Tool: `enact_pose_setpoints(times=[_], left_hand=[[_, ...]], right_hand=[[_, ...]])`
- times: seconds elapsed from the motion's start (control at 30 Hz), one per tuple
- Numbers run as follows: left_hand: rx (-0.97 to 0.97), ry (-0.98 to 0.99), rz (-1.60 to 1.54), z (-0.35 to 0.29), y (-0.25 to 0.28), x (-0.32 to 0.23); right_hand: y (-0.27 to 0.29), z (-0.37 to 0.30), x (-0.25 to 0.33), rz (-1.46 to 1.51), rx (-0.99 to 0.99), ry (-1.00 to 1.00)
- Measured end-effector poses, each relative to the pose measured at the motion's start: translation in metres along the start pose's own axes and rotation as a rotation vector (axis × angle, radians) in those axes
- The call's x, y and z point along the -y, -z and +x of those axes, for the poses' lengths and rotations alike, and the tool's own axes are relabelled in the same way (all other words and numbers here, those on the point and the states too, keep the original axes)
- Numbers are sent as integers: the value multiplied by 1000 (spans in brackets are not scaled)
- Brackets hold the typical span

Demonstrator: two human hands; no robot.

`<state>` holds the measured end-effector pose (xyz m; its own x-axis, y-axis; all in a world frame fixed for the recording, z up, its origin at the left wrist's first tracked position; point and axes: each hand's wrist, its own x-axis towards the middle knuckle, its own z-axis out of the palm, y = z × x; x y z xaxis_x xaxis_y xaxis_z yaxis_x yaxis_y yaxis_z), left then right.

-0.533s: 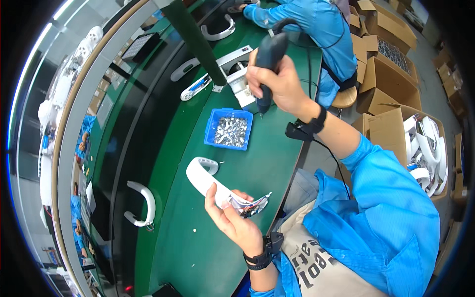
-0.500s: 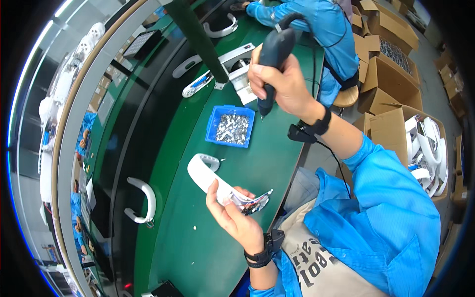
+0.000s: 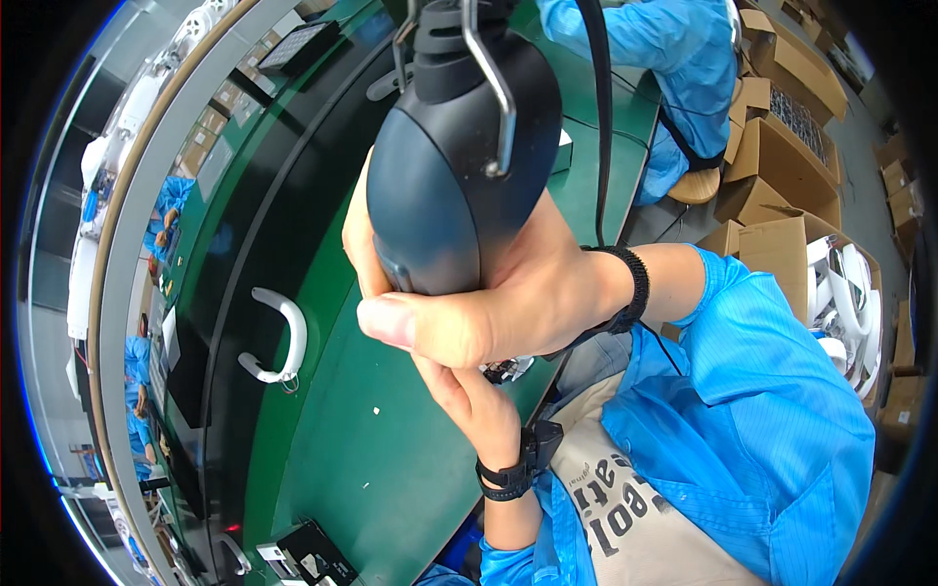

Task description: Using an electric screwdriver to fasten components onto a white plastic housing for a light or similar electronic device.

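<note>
Close to the camera, my right hand (image 3: 508, 303) is wrapped round a black electric screwdriver (image 3: 440, 186), its thumb lying along the body. A metal hanging loop and a cable are at its upper end; the tip is hidden. Below and behind it is my left hand (image 3: 489, 420), with most of its fingers covered by the right hand. A bit of the white curved plastic housing with wires and small parts (image 3: 508, 369) shows beside my left hand; the rest of the housing is out of sight behind my right hand.
Another white curved piece (image 3: 293, 337) lies on the dark belt to the left. A black box (image 3: 318, 552) sits at the near edge of the green table (image 3: 391, 488). Far right stand cardboard boxes (image 3: 772, 254), one with white parts. A co-worker's blue sleeve (image 3: 684, 49) is at the far end.
My right hand has brought the screwdriver nearer the camera and to the left, over my left hand. It now covers the blue bin and most of the housing. The view has shifted slightly.
</note>
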<state>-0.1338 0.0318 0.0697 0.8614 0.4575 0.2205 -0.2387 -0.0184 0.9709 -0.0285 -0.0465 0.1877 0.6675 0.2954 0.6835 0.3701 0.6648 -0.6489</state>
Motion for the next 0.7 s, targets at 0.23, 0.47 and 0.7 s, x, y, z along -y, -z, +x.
enact_pose_setpoints(times=[0.23,0.47,0.7], left_hand=[[-17,22,-15,-5,4,6],[28,54,-40,-7,9,8],[28,30,-48,-9,9,13]], right_hand=[[-6,0,-1,-128,24,-56],[-3,-2,-6,-215,99,-25],[-1,-2,-8,-264,150,9]])
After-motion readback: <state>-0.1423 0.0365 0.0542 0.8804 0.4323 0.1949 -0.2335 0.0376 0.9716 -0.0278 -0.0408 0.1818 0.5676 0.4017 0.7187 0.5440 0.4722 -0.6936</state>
